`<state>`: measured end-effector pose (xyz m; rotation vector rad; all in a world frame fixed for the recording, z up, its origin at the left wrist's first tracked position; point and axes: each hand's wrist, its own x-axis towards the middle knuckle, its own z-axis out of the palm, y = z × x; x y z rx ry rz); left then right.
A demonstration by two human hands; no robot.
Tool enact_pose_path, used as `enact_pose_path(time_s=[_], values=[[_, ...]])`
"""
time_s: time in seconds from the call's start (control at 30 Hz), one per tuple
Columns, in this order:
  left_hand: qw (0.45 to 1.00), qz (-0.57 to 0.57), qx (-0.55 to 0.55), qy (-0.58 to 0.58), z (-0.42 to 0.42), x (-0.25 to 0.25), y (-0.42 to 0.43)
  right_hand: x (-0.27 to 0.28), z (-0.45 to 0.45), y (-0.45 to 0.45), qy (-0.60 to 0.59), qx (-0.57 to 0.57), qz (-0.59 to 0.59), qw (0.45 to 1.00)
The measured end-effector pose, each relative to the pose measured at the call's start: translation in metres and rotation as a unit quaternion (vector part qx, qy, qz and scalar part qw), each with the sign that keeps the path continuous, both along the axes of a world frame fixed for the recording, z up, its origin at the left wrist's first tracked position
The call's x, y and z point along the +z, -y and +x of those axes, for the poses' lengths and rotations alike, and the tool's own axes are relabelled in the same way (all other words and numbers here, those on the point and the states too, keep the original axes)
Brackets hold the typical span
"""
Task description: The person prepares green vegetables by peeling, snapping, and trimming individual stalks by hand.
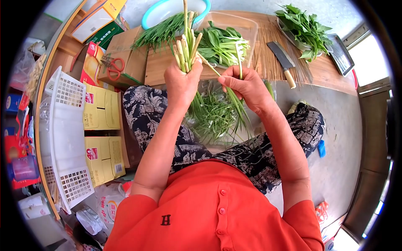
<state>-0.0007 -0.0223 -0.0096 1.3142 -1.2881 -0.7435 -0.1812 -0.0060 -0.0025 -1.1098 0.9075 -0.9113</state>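
Observation:
My left hand (183, 81) is closed around a bundle of pale green stalks (186, 51) with cream-coloured ends, pointing up. One long thin stem rises above the rest. With thumb and fingers pinched, my right hand (245, 88) holds a thin green stalk (240, 56), whose pale end points up and whose narrow leaves hang below the hand. Another thin stem slants between the two hands. Beneath them, loose grass-like greens (215, 113) lie on clear plastic between my legs.
Ahead, a low wooden table (268, 31) bears a clear tray (250, 35) of leafy greens (226, 44), chives (167, 31) by a blue-rimmed basin (146, 19), thin sticks (264, 58), a cleaver (280, 56) and a bowl of leaves (303, 31). Red-handled scissors (115, 69) rest on a carton (130, 54) at left.

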Motion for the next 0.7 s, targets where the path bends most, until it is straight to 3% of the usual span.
enact_pose_path(time_s=[0.27, 0.37, 0.43, 0.53, 0.63, 0.7], values=[[0.986, -0.072, 0.109, 0.101, 0.021, -0.003, 0.013, 0.001, -0.007, 0.000, 0.034, 0.047, 0.051, 0.997], [0.980, -0.097, 0.150, 0.083, 0.035, -0.007, 0.022, -0.001, -0.013, 0.003, 0.077, 0.061, 0.077, 0.992], [0.985, -0.084, 0.134, 0.067, 0.042, -0.005, 0.022, -0.001, -0.016, 0.003, 0.084, 0.055, 0.082, 0.992], [0.996, 0.081, 0.022, -0.001, 0.035, 0.010, 0.006, -0.005, -0.019, 0.006, 0.097, 0.058, 0.091, 0.989], [0.986, 0.066, -0.098, -0.120, 0.023, 0.005, -0.001, -0.007, -0.015, 0.006, 0.104, 0.064, 0.101, 0.987], [0.978, 0.081, -0.120, -0.151, 0.014, 0.011, -0.005, -0.009, -0.013, 0.005, 0.102, 0.066, 0.106, 0.987]])
